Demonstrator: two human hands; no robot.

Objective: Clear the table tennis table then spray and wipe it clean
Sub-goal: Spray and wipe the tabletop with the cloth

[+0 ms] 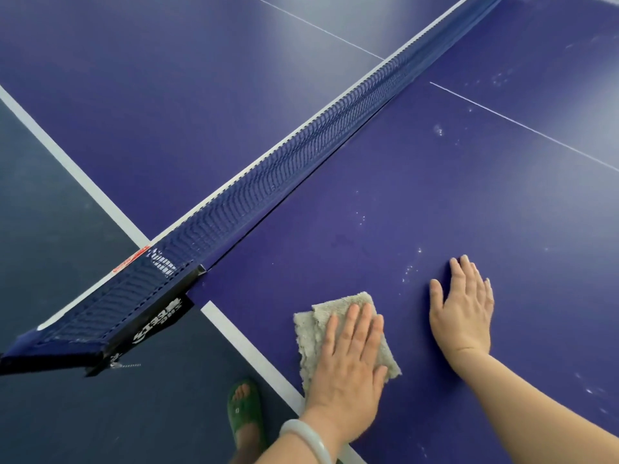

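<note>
With the left hand [348, 360] pressed flat on the grey cloth [321, 333] and the right hand [464, 309] spread bare on the table tennis table [452, 195], a stroke towards the upper left could snag the net [268, 175].

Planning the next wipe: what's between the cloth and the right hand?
Head view: bare blue tabletop between cloth and right hand, with white flecks just beyond.

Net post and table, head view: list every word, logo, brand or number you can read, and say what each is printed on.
White logo on the black net clamp: large stylised characters with small letters beside them, seen upside down and at an angle; too blurred to read.
Red print on the white strip at the end of the net: too blurred to read.
Table, cloth, bracelet, sandal: no text visible.
</note>
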